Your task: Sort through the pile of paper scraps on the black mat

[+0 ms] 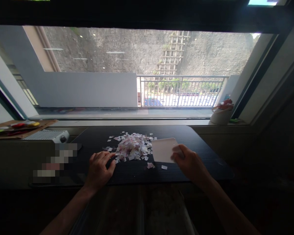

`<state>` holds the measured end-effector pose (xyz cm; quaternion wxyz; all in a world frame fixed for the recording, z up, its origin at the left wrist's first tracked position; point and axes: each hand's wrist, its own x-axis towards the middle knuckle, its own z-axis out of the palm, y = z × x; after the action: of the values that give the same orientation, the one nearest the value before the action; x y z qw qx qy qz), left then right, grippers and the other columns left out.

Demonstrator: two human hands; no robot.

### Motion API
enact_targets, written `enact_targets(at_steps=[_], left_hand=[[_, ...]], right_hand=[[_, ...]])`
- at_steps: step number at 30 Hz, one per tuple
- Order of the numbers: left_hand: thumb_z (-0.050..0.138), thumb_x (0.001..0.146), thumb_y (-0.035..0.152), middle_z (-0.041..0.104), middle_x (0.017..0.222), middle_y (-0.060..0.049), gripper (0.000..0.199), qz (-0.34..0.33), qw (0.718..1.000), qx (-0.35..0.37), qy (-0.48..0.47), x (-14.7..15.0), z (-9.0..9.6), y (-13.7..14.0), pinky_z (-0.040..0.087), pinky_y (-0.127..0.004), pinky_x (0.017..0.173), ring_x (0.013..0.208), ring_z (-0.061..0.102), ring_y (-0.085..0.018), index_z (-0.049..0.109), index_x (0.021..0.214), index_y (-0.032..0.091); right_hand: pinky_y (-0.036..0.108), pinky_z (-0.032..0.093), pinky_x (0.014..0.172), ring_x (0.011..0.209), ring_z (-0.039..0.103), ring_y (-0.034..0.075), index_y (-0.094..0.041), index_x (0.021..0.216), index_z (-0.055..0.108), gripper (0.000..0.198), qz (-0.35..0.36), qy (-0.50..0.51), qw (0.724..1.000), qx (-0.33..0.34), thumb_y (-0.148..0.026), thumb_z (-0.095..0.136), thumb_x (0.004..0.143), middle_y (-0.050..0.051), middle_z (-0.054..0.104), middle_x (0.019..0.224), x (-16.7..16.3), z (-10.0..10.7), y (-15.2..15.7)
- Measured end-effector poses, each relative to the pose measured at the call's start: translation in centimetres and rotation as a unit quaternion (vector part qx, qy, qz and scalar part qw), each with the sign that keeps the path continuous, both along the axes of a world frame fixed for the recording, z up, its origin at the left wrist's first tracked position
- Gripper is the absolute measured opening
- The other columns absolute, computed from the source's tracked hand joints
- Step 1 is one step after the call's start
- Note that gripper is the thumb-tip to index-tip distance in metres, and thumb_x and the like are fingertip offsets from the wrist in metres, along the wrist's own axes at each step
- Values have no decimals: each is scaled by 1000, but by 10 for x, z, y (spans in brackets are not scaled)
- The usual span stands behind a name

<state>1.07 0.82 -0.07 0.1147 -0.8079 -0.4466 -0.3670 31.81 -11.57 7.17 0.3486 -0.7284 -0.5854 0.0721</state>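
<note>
A loose heap of small white and pinkish paper scraps point(133, 146) lies in the middle of the dark table. At its right edge is a flat white scraper point(163, 150), roughly rectangular with rounded corners and a small hole near the top corner. My right hand point(187, 161) is closed round the scraper's right end, fingers and thumb pinching it. On the left side of the heap, my left hand point(100, 168) rests with fingers bent loosely and thumb apart, fingertips by the nearest scraps. Nothing shows in its grasp. A few single scraps point(164, 167) lie in front of the heap.
The dark table point(196, 148) stands against a wide window sill. A white bucket point(221, 112) with a pink handle sits on the sill at right. To the left are a white ridged appliance point(47, 135) and cardboard point(22, 129) bearing coloured items. A blurred-out patch covers the table's left end.
</note>
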Motion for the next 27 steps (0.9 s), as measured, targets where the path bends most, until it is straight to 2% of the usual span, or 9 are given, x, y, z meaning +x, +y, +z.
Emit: enact_targets(at_steps=[3, 7, 17, 21, 27], left_hand=[[45, 82, 33, 67, 90, -6, 26, 1, 1000, 0, 2, 0, 0, 0, 36, -45, 91, 91, 59, -25, 65, 93, 22], [45, 82, 33, 67, 90, -6, 26, 0, 1000, 6, 6, 0, 0, 0, 36, -44, 90, 91, 59, -25, 65, 93, 21], [45, 81, 33, 67, 89, -6, 25, -4, 1000, 10, 4, -1, -1, 0, 36, -44, 90, 91, 59, -25, 65, 92, 21], [45, 81, 32, 67, 89, -6, 25, -3, 1000, 11, 3, -1, -1, 0, 36, -45, 91, 91, 59, -24, 65, 93, 21], [45, 81, 32, 68, 88, -6, 26, -5, 1000, 14, 5, 0, 0, 0, 37, -44, 89, 90, 60, -25, 65, 92, 21]], right_hand=[[27, 43, 59, 66, 64, 20, -22, 89, 60, 17, -15, -1, 1000, 9, -32, 49, 79, 2, 69, 71, 3, -3, 0], [26, 43, 58, 63, 64, 18, -22, 85, 59, 16, 20, 43, 999, 20, -31, 48, 79, 2, 69, 70, -3, -4, 1], [28, 44, 61, 67, 64, 20, -22, 91, 60, 20, -11, 7, 1000, 4, -33, 49, 79, 3, 69, 74, 8, 2, -7], [27, 44, 56, 61, 61, 18, -22, 84, 59, 16, 13, 44, 999, 6, -33, 50, 78, 1, 66, 69, 9, 1, -8], [27, 44, 57, 63, 62, 18, -21, 85, 59, 17, 34, 64, 997, 9, -32, 48, 78, 2, 66, 71, 8, -5, -6]])
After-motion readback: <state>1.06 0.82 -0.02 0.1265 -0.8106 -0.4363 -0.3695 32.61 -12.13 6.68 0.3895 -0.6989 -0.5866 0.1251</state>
